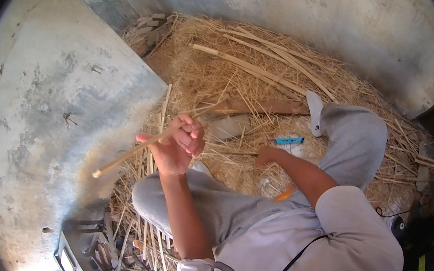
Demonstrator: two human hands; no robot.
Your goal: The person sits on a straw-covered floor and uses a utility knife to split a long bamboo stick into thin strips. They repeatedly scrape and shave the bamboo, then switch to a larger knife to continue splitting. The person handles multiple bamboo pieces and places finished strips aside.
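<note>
Holding a long, pale stick [127,156] to the left of the blue cutter [294,140], we have our left hand [177,144] turned palm up, fingers curled in on the stick, which slants across the palm with its blunt end farthest from the cutter. Our right hand [267,155] is bunched just beside the cutter, on its near left side; we cannot tell whether it is clamped on anything. The two hands are apart. Beyond the cutter, a brown plank [278,106] lies among straw-like shavings [204,77], and a flat grey slab [229,127] sits to the cutter's left. Nearer to us than the cutter is an orange object [285,192], too unclear to name. Our white sock [315,110] shows to the cutter's right, slightly beyond it. Farther past the cutter, long split strips [252,67] rest on the shavings, and a stained wall [332,18] rises behind them.
</note>
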